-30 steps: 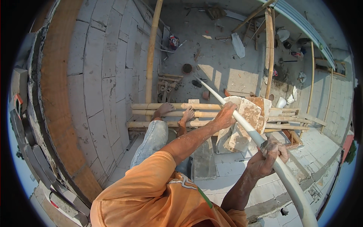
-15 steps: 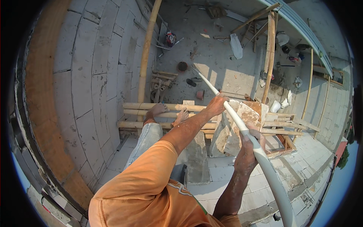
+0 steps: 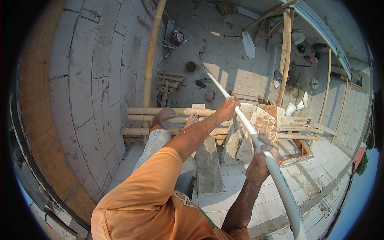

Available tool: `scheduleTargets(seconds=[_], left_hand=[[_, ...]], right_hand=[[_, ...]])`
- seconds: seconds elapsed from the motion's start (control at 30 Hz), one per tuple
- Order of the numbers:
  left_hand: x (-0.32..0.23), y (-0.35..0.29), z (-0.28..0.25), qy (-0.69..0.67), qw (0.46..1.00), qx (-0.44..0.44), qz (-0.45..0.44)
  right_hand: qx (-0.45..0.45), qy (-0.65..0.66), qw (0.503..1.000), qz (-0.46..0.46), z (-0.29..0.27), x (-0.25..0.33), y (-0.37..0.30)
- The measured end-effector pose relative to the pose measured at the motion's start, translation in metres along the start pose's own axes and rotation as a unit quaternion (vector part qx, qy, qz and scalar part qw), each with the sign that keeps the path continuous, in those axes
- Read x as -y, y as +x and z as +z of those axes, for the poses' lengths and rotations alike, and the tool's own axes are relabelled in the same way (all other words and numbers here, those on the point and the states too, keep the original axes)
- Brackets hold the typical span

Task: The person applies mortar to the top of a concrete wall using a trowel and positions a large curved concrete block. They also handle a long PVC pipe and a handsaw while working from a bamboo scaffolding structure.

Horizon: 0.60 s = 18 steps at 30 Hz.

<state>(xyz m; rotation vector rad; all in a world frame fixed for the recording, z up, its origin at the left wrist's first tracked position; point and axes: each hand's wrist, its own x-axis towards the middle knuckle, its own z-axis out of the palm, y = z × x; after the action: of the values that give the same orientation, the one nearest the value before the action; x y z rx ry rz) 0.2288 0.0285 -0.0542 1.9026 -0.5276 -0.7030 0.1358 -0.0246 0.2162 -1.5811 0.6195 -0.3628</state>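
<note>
A long white plastic pipe [image 3: 249, 127] slants from the floor area ahead, between my arms' reach, down past my right side to the lower edge. My left hand [image 3: 227, 110] is closed round its farther stretch, with the arm reaching across from the left. Closer to me, my right hand [image 3: 262, 157] wraps round the same pipe, fingers curled over its top. Below the pipe, mortar-stained boards [image 3: 264, 120] rest by the bamboo poles [image 3: 172, 112]. My bare feet [image 3: 164, 115] stand on those poles.
A wall of pale blocks [image 3: 86, 96] rises at my left, beside an upright bamboo pole [image 3: 151, 52]. Far below on the floor are a dark bucket [image 3: 191, 67], a reddish bucket [image 3: 210, 96] and a white sack [image 3: 248, 45]. A wooden post [image 3: 285, 56] stands at the right.
My right hand's fingers have curled further over the pipe. The pipe's near end has swung slightly left, and the view has shifted a little. My left hand keeps its grip.
</note>
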Motion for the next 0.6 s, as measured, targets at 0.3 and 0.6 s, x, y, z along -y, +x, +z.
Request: scheduleTargets(seconds=[0.3,0.6], left_hand=[[-0.035,-0.013,0.006,0.043,0.999,-0.011,0.028],[-0.093,-0.024,0.007,0.036,0.998,-0.007,0.049]], right_hand=[[-0.026,0.03,0.999,0.0,-0.023,0.025,-0.01],[-0.057,0.004,0.998,0.015,-0.054,0.081,-0.018]])
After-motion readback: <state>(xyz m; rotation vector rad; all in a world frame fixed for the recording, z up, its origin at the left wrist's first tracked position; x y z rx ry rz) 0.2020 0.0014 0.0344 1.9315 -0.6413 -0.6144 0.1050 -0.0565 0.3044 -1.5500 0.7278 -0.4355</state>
